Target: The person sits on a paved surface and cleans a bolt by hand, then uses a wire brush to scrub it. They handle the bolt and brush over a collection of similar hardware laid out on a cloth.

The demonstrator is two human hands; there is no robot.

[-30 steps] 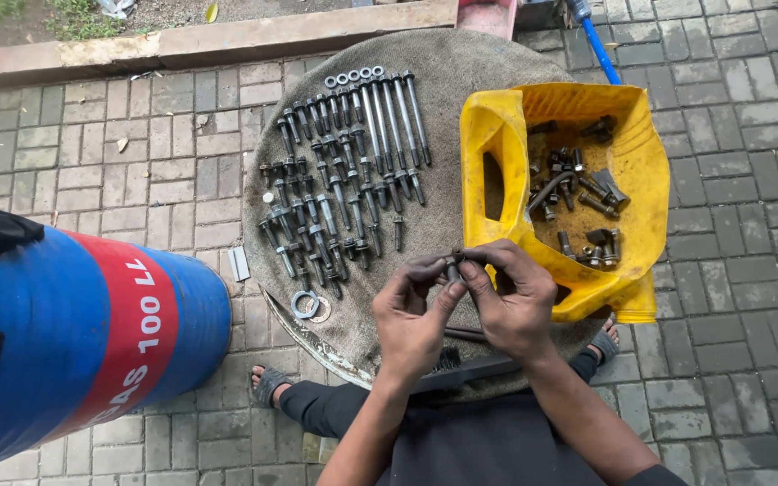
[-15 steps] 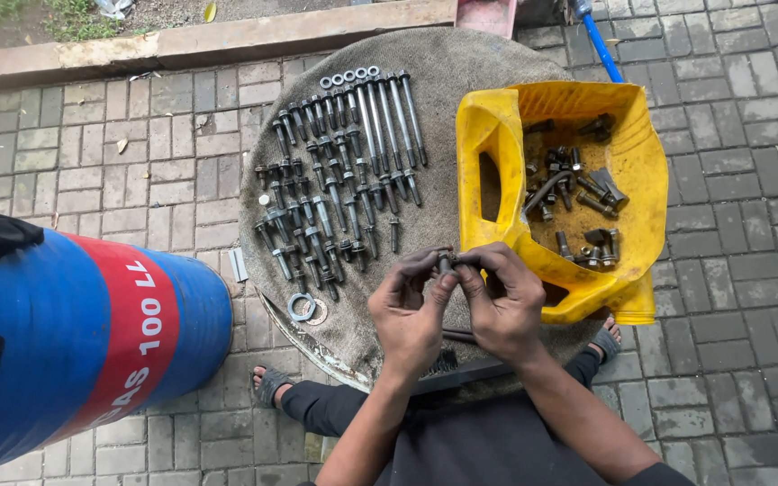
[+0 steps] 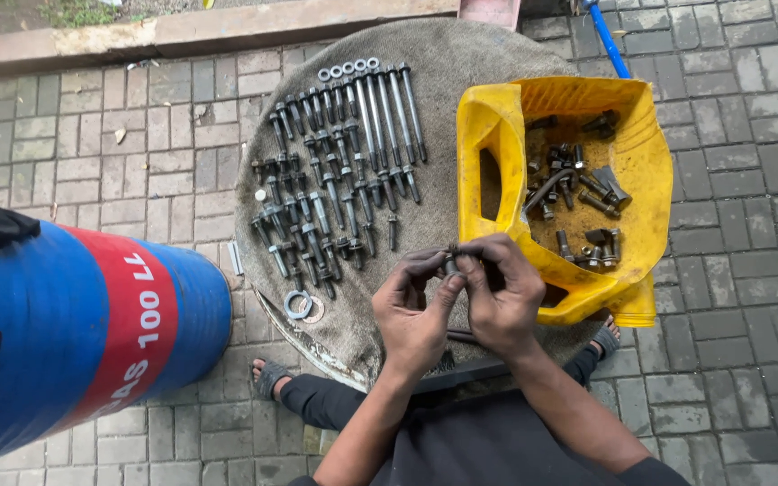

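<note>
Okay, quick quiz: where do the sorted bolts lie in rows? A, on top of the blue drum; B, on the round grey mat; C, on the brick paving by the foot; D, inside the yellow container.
B: the rows of bolts lie on the round grey mat, left of the yellow container, which holds only a loose jumble of hardware.

A blue drum (image 3: 74,333) lies at the left, banded by a red label (image 3: 123,333) with white lettering, seemingly painted on.
</note>
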